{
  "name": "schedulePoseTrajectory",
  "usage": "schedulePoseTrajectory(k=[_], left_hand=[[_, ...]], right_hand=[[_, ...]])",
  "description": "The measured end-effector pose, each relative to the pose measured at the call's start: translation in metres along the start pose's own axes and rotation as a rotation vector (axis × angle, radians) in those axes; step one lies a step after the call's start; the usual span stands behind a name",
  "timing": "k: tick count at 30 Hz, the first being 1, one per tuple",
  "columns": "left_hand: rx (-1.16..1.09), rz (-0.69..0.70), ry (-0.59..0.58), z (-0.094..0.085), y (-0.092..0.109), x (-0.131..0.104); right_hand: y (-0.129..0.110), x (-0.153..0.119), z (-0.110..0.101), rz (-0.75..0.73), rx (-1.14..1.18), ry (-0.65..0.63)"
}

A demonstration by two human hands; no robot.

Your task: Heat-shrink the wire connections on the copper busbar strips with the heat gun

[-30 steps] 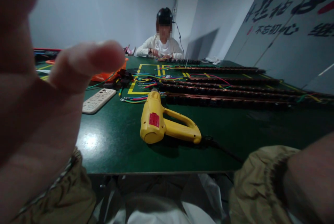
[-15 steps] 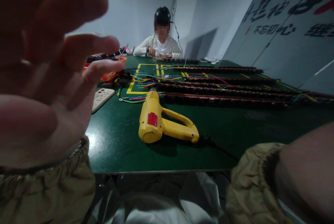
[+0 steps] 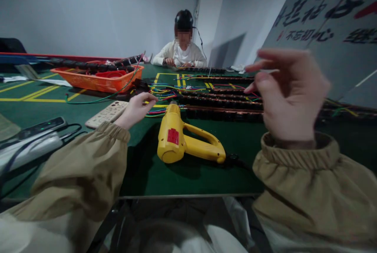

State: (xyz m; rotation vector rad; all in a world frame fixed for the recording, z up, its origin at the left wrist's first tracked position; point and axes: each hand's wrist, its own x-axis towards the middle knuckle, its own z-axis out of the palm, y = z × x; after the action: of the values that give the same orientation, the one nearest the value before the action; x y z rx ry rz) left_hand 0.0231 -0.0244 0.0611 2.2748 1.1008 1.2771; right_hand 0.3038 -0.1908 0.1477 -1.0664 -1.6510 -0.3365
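Note:
My left hand (image 3: 136, 108) is low over the green table, beside the coloured wire ends (image 3: 157, 112) and the nozzle of a yellow heat gun (image 3: 171, 133). Its fingers are bent, with a gap between thumb and forefinger, and no object shows in it; whether it touches the wires I cannot tell. My right hand (image 3: 290, 92) is raised in front of the long black bars with copper strips (image 3: 220, 111). Slightly blurred, its fingers are loosely curved and apart, holding nothing. Between my forearms the heat gun lies on its side, handle to the right.
An orange basket (image 3: 97, 82) with dark parts stands at the left back. Nearer are a beige perforated case (image 3: 103, 116), a white power strip (image 3: 32, 149) and black cables. Across the table (image 3: 188, 182) sits a person (image 3: 181, 50) with hands at another bar.
My left hand has dropped from close before the camera to beside the wire ends. My right hand has swung into view above the bars. The heat gun has stayed put.

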Motion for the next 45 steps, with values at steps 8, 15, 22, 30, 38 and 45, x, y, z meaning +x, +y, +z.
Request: schedulePoseTrajectory(k=[8,15,22,30,38,45], left_hand=[[0.285,0.152,-0.300,0.033,-0.048,-0.009],[0.235,0.156,-0.230,0.043,-0.046,0.016],[0.382,0.062,-0.186,0.068,-0.056,0.052],[0.438,-0.055,-0.212,0.079,-0.057,0.072],[0.514,-0.025,-0.168,0.062,-0.029,0.095],[0.612,0.064,-0.051,0.027,0.023,0.113]], right_hand=[[0.100,-0.004,0.063,0.060,-0.208,-0.679],[0.116,-0.032,0.082,0.075,-0.380,-0.835],[0.118,-0.038,0.080,0.143,-0.561,-0.771],[0.119,-0.045,0.085,0.182,-0.670,-0.719],[0.117,-0.047,0.087,0.155,-0.709,-0.729],[0.118,-0.049,0.090,0.141,-0.722,-0.710]])
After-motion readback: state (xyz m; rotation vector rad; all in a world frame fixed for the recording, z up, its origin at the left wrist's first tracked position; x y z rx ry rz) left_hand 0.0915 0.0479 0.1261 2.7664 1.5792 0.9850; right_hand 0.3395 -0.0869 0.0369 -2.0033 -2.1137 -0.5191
